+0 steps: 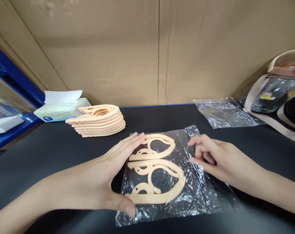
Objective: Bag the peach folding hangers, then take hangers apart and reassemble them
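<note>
A clear plastic bag (pixel 198 191) lies on the black table (pixel 40 152) with two peach folded plastic hangers (pixel 159 182) inside it. My left hand (pixel 108 175) lies flat and open along the bag's left side, fingers stretched over the hangers' left ends, thumb at the bag's front corner. My right hand (pixel 215 159) rests on the bag's right part, fingers loosely curled with the fingertips pressing the plastic; it grips nothing I can see.
A stack of several more peach hangers (pixel 98 122) sits at the back left, beside a tissue pack (pixel 57 109). Empty clear bags (pixel 225 113) lie at the back right near a water bottle with a strap (pixel 276 87). Cardboard (pixel 137 48) walls the back.
</note>
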Motion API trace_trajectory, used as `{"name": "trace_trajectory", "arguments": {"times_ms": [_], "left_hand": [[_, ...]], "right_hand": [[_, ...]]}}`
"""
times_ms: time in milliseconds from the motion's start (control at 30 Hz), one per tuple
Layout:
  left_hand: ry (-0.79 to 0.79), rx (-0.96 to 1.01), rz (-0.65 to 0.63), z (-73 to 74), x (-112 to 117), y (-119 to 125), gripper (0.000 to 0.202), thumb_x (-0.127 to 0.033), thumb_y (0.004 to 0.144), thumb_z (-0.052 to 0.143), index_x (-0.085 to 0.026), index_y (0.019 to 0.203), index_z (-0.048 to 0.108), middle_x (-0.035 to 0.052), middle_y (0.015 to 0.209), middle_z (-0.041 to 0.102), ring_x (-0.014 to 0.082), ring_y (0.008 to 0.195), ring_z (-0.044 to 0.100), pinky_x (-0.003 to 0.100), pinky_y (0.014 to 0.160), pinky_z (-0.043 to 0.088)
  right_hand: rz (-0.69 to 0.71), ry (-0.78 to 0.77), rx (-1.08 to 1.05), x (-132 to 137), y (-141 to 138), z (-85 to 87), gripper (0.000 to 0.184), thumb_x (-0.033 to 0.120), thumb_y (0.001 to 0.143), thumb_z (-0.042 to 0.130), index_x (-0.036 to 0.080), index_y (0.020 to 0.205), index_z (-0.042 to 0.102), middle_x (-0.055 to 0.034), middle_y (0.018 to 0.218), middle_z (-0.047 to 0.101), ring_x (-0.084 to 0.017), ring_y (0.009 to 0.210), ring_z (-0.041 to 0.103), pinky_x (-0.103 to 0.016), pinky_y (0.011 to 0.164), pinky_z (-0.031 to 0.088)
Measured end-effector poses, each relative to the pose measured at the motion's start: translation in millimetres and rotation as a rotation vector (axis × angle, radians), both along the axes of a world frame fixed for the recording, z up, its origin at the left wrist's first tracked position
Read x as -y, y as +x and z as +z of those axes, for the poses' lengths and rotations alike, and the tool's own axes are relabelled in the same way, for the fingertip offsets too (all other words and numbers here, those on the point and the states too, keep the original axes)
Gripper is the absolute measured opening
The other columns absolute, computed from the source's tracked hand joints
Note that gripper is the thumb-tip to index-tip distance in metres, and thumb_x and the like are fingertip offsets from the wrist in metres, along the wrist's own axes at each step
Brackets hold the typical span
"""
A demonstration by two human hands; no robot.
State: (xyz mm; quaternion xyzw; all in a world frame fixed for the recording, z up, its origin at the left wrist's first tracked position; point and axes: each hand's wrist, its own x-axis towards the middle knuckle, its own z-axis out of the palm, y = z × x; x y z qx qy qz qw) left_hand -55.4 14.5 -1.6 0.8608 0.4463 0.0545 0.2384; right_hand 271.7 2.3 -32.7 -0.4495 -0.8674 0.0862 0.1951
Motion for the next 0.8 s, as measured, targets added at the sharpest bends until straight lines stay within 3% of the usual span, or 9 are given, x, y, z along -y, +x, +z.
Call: {"name": "trace_trajectory", "arguments": {"times_ms": [167,267,400,467,567,700,800], "left_hand": [[0.287,0.151,0.011,17.6,-6,1,0.081,-0.060,0.085,0.063,-0.045,0.152,0.021,-0.0062,0.162,0.025,0.0265,0.149,0.023,0.045,0.121,0.022],[0.467,0.243,0.138,31.6,-19,-6,0.063,-0.052,0.090,0.059,-0.039,0.147,0.036,-0.0065,0.156,0.039,0.0245,0.146,0.031,0.042,0.121,0.021],[0.608,0.264,0.342,43.7,-43,-32,0.064,-0.057,0.089,0.058,-0.031,0.145,0.043,-0.0002,0.149,0.046,0.0281,0.139,0.041,0.045,0.117,0.027],[0.605,0.189,0.438,45.9,-55,-50,0.070,-0.063,0.085,0.059,-0.031,0.145,0.042,0.0017,0.151,0.046,0.0316,0.140,0.040,0.051,0.115,0.027],[0.537,0.126,0.476,44.4,-70,-75,0.080,-0.071,0.079,0.060,-0.028,0.145,0.044,0.0041,0.153,0.043,0.0350,0.141,0.036,0.056,0.116,0.021],[0.423,0.125,0.414,37.2,-82,-95,0.090,-0.071,0.074,0.066,-0.023,0.147,0.041,0.0066,0.153,0.044,0.0352,0.139,0.040,0.052,0.116,0.024],[0.369,0.111,0.371,33.3,-84,-100,0.086,-0.066,0.079,0.066,-0.022,0.147,0.038,0.0065,0.149,0.049,0.0323,0.135,0.045,0.048,0.115,0.028]], "right_hand": [[-0.136,-0.015,-0.073,-6,3,1.8,0.017,0.030,0.096,0.050,0.025,0.109,0.041,0.0077,0.060,0.055,-0.013,0.053,0.056,-0.025,0.053,0.042],[-0.166,-0.052,-0.122,-8,5,3.0,0.017,0.035,0.097,0.049,0.025,0.107,0.040,0.0079,0.059,0.056,-0.013,0.051,0.055,-0.025,0.053,0.043],[-0.155,-0.056,-0.138,-8,5,4.4,0.018,0.036,0.097,0.049,0.025,0.107,0.041,0.0078,0.060,0.057,-0.012,0.050,0.053,-0.025,0.053,0.042],[-0.151,-0.062,-0.135,-7,5,5.5,0.020,0.038,0.096,0.050,0.025,0.107,0.041,0.0075,0.060,0.058,-0.012,0.050,0.053,-0.025,0.052,0.042],[-0.151,-0.078,-0.142,-6,5,7.1,0.022,0.041,0.096,0.050,0.025,0.108,0.041,0.0072,0.061,0.058,-0.013,0.050,0.053,-0.026,0.052,0.041],[-0.146,-0.082,-0.147,-6,5,8.1,0.022,0.042,0.096,0.050,0.025,0.107,0.042,0.0070,0.061,0.058,-0.013,0.051,0.054,-0.026,0.052,0.041],[-0.144,-0.081,-0.148,-6,5,8.2,0.021,0.041,0.095,0.051,0.025,0.106,0.043,0.0069,0.061,0.059,-0.013,0.051,0.054,-0.026,0.052,0.042]]}}
